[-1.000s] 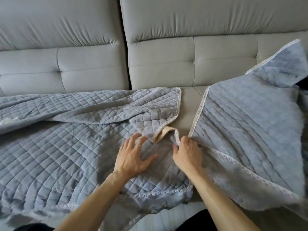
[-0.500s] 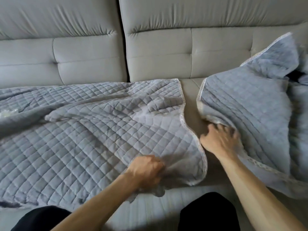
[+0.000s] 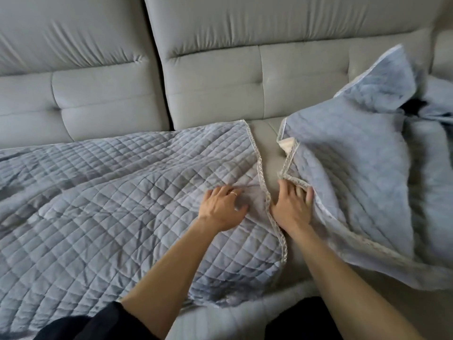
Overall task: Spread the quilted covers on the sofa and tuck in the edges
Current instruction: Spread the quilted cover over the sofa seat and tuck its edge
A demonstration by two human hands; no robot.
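Note:
A blue-grey quilted cover (image 3: 103,197) with lace trim lies spread over the left part of the grey sofa seat (image 3: 267,148). My left hand (image 3: 221,207) rests flat on it near its right edge, fingers apart, a ring on one finger. A second quilted cover (image 3: 348,168) lies rumpled on the right, one corner raised against the backrest. My right hand (image 3: 293,208) sits on the bare seat strip between the covers, its fingers closed over the second cover's trimmed edge.
The sofa's grey back cushions (image 3: 210,77) rise behind the seat, with a dark gap between two of them. The seat's front edge runs below the covers, and my dark-clothed knees (image 3: 301,320) show at the bottom.
My left hand has moved up from the first cover's front edge and opened flat on it. My right hand has shifted left along the second cover's edge. The gap between the covers has narrowed.

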